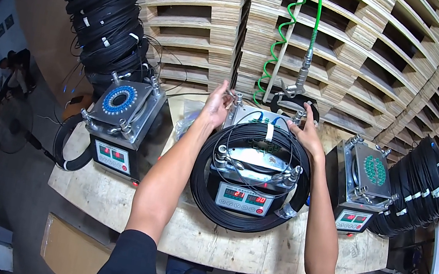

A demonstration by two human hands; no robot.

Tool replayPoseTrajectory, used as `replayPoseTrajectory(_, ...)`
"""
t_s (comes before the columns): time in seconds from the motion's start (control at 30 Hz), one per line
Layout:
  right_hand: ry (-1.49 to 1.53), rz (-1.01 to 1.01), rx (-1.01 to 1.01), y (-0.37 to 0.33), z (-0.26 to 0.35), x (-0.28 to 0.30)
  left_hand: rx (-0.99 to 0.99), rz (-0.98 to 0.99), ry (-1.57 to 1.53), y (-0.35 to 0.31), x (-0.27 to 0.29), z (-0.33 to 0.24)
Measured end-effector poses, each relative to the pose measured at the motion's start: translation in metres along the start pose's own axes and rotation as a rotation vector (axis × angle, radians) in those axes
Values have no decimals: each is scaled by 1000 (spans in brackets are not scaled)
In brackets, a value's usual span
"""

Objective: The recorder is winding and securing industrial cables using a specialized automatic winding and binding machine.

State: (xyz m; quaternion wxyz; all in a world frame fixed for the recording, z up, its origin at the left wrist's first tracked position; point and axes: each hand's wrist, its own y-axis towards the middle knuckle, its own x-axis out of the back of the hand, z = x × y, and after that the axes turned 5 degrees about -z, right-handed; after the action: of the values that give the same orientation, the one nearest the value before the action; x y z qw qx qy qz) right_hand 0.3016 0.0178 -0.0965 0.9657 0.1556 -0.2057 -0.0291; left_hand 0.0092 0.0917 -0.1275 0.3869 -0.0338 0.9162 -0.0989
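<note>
A large coil of black cable (pixel 206 193) hangs in front of the middle metal-topped machine (pixel 245 175) and loops around its lit display panel (pixel 243 200). A white tie (pixel 269 132) binds the coil at its top, and clear wrapping (pixel 286 210) is at its lower right. Two blue connectors (pixel 274 121) on thin black leads sit by the machine's top plate. My left hand (pixel 215 105) is beside the far left metal post (pixel 238 99), fingers extended. My right hand (pixel 308 134) is beside the far right post (pixel 299 115), thumb and fingers apart. Whether either hand touches its post is unclear.
Similar machines stand at left (pixel 122 114) and right (pixel 362 174) on the wooden table (pixel 195 238). Stacked black coils (pixel 105 17) rise at the back left; more coils (pixel 417 183) lean at the right. A green air hose (pixel 318 13) hangs before stacked pallets (pixel 345 59).
</note>
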Motion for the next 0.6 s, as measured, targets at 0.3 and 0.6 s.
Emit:
replayPoseTrajectory(0.3,59,-37,-14,3,-17,0,-270,-99,439,1,-2,11)
replayPoseTrajectory(0.6,29,-87,-39,0,-5,-6,-215,-86,238,-5,-8,9)
